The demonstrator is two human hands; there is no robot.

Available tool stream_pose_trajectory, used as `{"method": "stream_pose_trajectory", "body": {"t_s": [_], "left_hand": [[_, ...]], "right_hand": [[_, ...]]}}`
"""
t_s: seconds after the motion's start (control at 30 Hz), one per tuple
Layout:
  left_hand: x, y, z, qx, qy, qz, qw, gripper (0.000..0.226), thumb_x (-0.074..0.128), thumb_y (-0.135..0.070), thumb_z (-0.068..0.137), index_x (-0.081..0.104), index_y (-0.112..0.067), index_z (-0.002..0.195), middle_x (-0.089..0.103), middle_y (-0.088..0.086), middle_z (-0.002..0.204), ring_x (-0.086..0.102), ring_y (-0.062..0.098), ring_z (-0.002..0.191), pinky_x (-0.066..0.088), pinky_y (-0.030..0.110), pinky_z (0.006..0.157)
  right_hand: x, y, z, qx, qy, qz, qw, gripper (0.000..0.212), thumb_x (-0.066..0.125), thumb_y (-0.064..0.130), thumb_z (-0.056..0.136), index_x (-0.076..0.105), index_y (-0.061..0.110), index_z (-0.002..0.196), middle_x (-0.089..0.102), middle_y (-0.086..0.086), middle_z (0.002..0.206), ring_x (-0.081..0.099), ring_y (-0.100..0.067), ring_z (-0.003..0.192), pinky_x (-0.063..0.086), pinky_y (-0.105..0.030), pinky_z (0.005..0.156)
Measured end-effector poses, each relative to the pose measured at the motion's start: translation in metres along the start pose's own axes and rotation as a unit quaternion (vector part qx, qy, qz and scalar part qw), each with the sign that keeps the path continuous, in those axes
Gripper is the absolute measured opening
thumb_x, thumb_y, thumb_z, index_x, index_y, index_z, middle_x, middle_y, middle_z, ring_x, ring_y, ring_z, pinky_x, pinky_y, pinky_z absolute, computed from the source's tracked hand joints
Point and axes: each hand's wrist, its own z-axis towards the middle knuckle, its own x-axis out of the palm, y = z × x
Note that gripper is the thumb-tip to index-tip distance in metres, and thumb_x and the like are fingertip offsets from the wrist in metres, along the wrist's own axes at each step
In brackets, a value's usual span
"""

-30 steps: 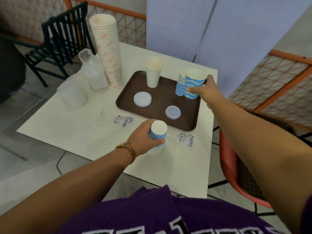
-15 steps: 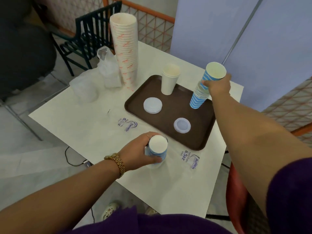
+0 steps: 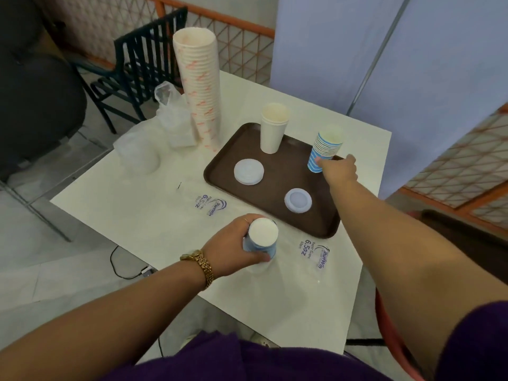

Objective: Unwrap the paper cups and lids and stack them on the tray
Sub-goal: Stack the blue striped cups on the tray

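Observation:
A brown tray (image 3: 277, 193) lies on the white table. On it stand a stack of blue-striped cups (image 3: 325, 145) at the right edge and a few plain white cups (image 3: 272, 133) at the back. A stack of white lids (image 3: 248, 171) and a smaller lid (image 3: 298, 200) lie flat on the tray. My right hand (image 3: 339, 169) grips the base of the blue-striped stack. My left hand (image 3: 236, 246) grips an upside-down stack of blue cups (image 3: 261, 239) still in clear wrap near the table's front.
A tall stack of red-patterned cups (image 3: 200, 86) stands left of the tray, with crumpled clear wrappers (image 3: 154, 141) beside it. A black chair (image 3: 137, 64) sits behind the table and a red chair (image 3: 390, 334) at my right. A grey partition rises behind.
My right hand has pushed the held blue cups down onto the tray's stack and slid to its base. The left hand keeps its grip on the wrapped cups.

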Motion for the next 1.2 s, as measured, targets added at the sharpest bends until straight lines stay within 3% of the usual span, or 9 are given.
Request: {"method": "stream_pose_trajectory", "body": {"t_s": [0.17,0.3,0.4,0.5,0.6,0.7,0.8,0.9,1.2], "left_hand": [[-0.005,0.002,-0.005,-0.005,0.022,0.010,1.000,0.074,0.085,-0.027,0.071,0.037,-0.037,0.126,0.043,-0.014,0.126,0.040,0.000,0.114,0.028,-0.005,0.083],[-0.017,0.012,-0.009,-0.021,0.048,0.046,0.998,0.094,0.084,-0.034,0.072,0.029,-0.024,0.148,0.036,-0.004,0.149,0.034,0.005,0.129,0.025,0.015,0.100],[-0.024,0.023,-0.011,-0.046,0.056,0.065,0.995,0.098,0.082,-0.038,0.075,0.023,-0.019,0.152,0.028,0.001,0.155,0.030,0.014,0.140,0.025,0.021,0.106],[-0.033,0.031,-0.015,-0.059,0.064,0.059,0.995,0.098,0.080,-0.037,0.077,0.022,-0.018,0.153,0.024,0.003,0.157,0.028,0.017,0.142,0.026,0.024,0.109],[-0.041,0.037,-0.017,-0.057,0.070,0.058,0.994,0.099,0.081,-0.036,0.077,0.021,-0.018,0.153,0.024,0.003,0.158,0.027,0.018,0.143,0.026,0.029,0.112],[-0.049,0.043,-0.016,-0.050,0.071,0.064,0.994,0.099,0.082,-0.038,0.076,0.022,-0.019,0.153,0.025,0.002,0.158,0.027,0.018,0.144,0.026,0.032,0.114],[-0.056,0.049,-0.016,-0.040,0.081,0.058,0.994,0.098,0.081,-0.037,0.076,0.022,-0.019,0.153,0.025,0.001,0.158,0.027,0.017,0.143,0.025,0.032,0.114],[-0.061,0.057,-0.017,-0.031,0.095,0.055,0.993,0.097,0.080,-0.037,0.077,0.023,-0.020,0.153,0.025,0.000,0.158,0.027,0.017,0.143,0.025,0.032,0.114],[-0.060,0.055,-0.013,-0.022,0.119,0.044,0.992,0.097,0.081,-0.035,0.077,0.023,-0.018,0.153,0.025,0.002,0.157,0.030,0.018,0.142,0.026,0.028,0.112]], "right_hand": [[-0.011,0.034,-0.083,-0.150,0.198,-0.151,0.957,0.057,0.065,0.041,0.091,0.049,0.016,0.140,0.052,-0.004,0.140,0.052,-0.022,0.125,0.043,-0.036,0.105],[-0.026,0.070,-0.170,-0.299,0.310,-0.430,0.794,0.060,0.061,0.054,0.090,0.051,0.020,0.138,0.055,-0.001,0.137,0.053,-0.020,0.120,0.045,-0.037,0.101],[-0.016,0.066,-0.215,-0.356,0.287,-0.618,0.639,0.069,0.068,0.058,0.082,0.050,0.019,0.136,0.053,-0.002,0.130,0.055,-0.025,0.114,0.047,-0.035,0.083],[0.010,0.043,-0.241,-0.423,0.201,-0.735,0.490,0.062,0.064,0.048,0.088,0.048,0.017,0.139,0.051,-0.007,0.136,0.050,-0.029,0.124,0.041,-0.042,0.102],[0.038,0.023,-0.249,-0.401,0.139,-0.815,0.395,0.059,0.048,0.046,0.097,0.042,0.014,0.146,0.041,-0.016,0.149,0.036,-0.038,0.139,0.023,-0.055,0.115],[0.064,0.014,-0.252,-0.355,0.112,-0.865,0.336,0.061,0.052,0.050,0.092,0.044,0.016,0.142,0.041,-0.020,0.146,0.034,-0.045,0.137,0.026,-0.060,0.111],[0.076,0.016,-0.260,-0.308,0.105,-0.894,0.307,0.052,0.059,0.040,0.085,0.052,0.016,0.130,0.052,-0.019,0.127,0.046,-0.045,0.121,0.038,-0.053,0.094],[0.078,0.025,-0.258,-0.270,0.132,-0.898,0.322,0.045,0.065,0.035,0.080,0.056,0.023,0.123,0.058,-0.013,0.115,0.053,-0.039,0.111,0.039,-0.048,0.074],[0.055,0.065,-0.252,-0.212,0.161,-0.849,0.456,0.018,0.059,0.029,0.089,0.051,0.022,0.104,0.052,-0.004,0.091,0.047,-0.026,0.099,0.040,-0.032,0.092]]}}
